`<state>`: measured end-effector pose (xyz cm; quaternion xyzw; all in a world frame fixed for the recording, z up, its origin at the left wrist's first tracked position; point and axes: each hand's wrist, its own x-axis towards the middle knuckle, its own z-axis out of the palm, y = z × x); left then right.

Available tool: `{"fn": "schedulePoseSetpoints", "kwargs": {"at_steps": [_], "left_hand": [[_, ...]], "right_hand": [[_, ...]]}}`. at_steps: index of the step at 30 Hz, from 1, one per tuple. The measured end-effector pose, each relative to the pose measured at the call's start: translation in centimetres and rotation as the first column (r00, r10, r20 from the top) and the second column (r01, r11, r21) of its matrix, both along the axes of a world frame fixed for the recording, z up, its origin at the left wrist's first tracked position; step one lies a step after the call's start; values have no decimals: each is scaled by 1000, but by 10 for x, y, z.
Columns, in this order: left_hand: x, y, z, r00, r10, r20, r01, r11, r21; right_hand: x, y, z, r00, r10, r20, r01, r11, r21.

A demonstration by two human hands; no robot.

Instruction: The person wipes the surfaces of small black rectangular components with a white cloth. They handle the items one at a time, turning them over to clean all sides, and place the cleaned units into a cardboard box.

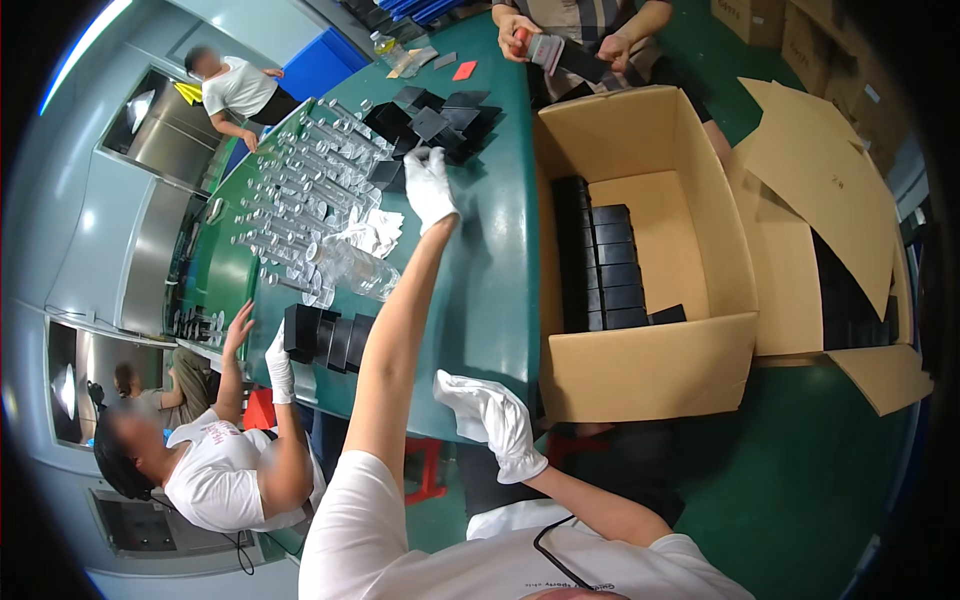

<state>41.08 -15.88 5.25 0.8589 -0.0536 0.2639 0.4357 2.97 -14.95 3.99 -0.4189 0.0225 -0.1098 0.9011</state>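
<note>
My left hand (430, 188), in a white glove, reaches far across the green table (480, 290). Its fingertips close at the edge of a black box (432, 124) in a loose pile of black boxes. Nearer to me, my right hand (487, 415), also gloved in white, hangs over the table's near edge. Its fingers are stretched out and no object shows in it. Rows of clear, stemmed pieces (310, 190) stand left of the pile, with a crumpled white cloth (372, 232) and a clear plastic bottle (355, 268) beside them.
An open cardboard box (640, 370) at the right holds stacked black boxes (608, 260). A co-worker's gloved hand (280, 370) touches a row of black boxes (335, 340) at the left. Opposite, another person's hand (518, 38) holds a tape dispenser (543, 50). More cartons (830, 200) stand farther right.
</note>
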Motion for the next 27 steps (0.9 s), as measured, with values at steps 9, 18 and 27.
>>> {"fn": "schedulePoseSetpoints", "kwargs": {"at_steps": [9, 18, 27], "left_hand": [[52, -47, -32, 688, -590, -422, -300, 298, -906], [51, -34, -45, 781, -513, -355, -316, 165, -934], [-122, 77, -16, 797, -390, -461, 63, 813, -579]], "right_hand": [[-3, -2, 3, 998, -47, -33, 25, 876, -482], [-4, 7, -10, 983, -155, -99, 83, 852, -517], [1, 1, -62, 955, -296, -2, 115, 380, -918]]}}
